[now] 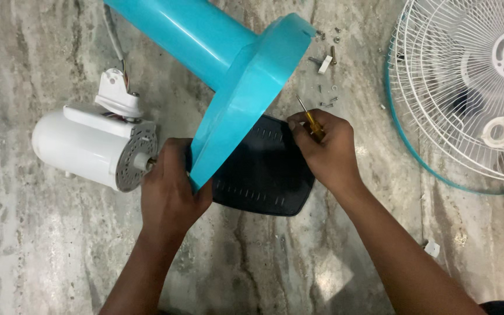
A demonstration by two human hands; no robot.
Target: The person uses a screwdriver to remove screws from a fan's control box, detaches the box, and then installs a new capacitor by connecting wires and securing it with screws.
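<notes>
Screwdriver (312, 123) clamped in right-hand fingers (304, 125); left-hand fingers (173, 153) tight around turquoise base (246, 99) rim.

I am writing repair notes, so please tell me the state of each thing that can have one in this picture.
Turquoise fan base: tilted on its edge, held by left hand.
Black bottom cover: off the base, flat on the floor.
Screwdriver: held in right hand.
White motor unit: on its side, shaft exposed.
Fan grille: detached, lying flat.
Screws: loose on the floor.
</notes>
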